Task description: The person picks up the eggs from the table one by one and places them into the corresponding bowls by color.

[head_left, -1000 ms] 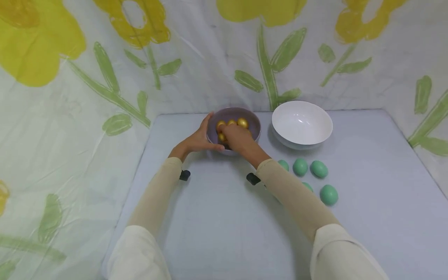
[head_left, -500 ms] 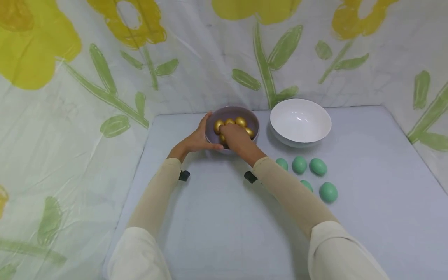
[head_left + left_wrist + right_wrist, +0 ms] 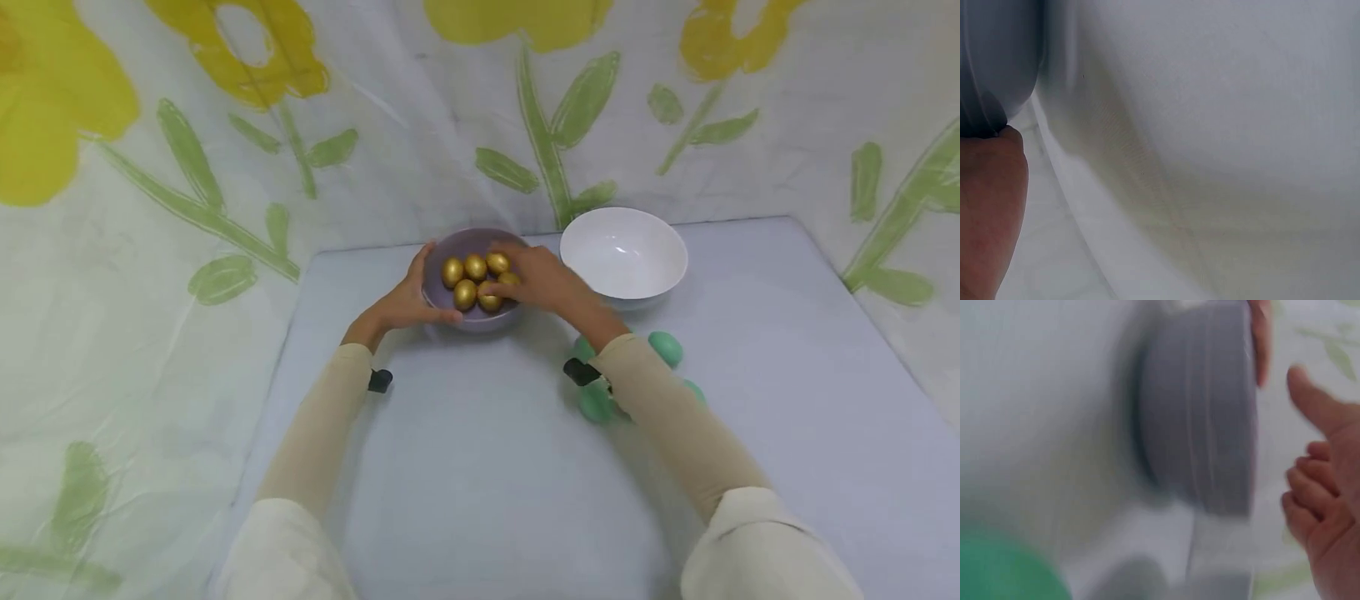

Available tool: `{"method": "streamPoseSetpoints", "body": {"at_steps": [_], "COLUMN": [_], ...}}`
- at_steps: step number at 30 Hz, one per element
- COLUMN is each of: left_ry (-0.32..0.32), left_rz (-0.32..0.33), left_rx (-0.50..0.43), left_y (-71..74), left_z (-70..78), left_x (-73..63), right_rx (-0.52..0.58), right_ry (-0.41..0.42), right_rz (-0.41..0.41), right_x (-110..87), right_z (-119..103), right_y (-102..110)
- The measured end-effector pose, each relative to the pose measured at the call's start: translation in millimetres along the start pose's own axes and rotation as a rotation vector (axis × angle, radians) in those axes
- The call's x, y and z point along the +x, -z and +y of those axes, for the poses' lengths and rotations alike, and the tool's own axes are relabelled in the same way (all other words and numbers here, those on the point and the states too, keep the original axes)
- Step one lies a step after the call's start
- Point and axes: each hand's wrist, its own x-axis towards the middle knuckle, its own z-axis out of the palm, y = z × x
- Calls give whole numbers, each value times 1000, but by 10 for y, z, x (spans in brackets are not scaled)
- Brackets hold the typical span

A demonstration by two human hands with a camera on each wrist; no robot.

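Observation:
A purple bowl (image 3: pixel 487 323) with several gold eggs (image 3: pixel 465 294) inside stands at the back of the table. My left hand (image 3: pixel 408 302) holds it at the left side, thumb along the front rim and fingers against the wall. In the left wrist view that hand (image 3: pixel 991 206) meets the bowl's grey-looking side (image 3: pixel 1004 56). My right hand (image 3: pixel 551 279) is over the bowl's right rim with fingers spread and no egg in them. The right wrist view shows its thumb and fingers (image 3: pixel 1310 494) apart, beside the bowl rim.
A white bowl (image 3: pixel 622 250) stands right of the purple one. Several green eggs (image 3: pixel 665 348) lie on the table (image 3: pixel 450 483) in front of it, some hidden under the right forearm. A flower-painted sheet (image 3: pixel 420 125) hangs behind the table.
My right hand has drawn up and right out of the middle of the purple bowl, and its fingers have spread. More gold eggs show. The left hand keeps its hold.

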Motion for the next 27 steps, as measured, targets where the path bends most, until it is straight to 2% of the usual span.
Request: {"method": "streamPoseSetpoints", "body": {"at_steps": [9,13,16,19,23,27], "left_ry": [52,52,41,35,25,28], "left_rz": [-39,-37,-20,-6,7,9], "left_rx": [0,-5,-3,6,-8,-18], "left_y": [50,26,17,29,55,40], "left_z": [115,108,69,13,-62,-149], "left_x": [30,36,21,-4,-56,-145], "right_rx": [120,126,86,49,27,33], "right_ry": [-82,-165,-223,-266,-291,-251], "right_rz": [80,11,-62,-118,-189,-243], "right_x": [-691,-983,-1154,-1235,-1199,-1113], "right_z": [776,1096,1323,1532,1726,1813], "right_y": [993,1272,1369,1399,1352,1183]}}
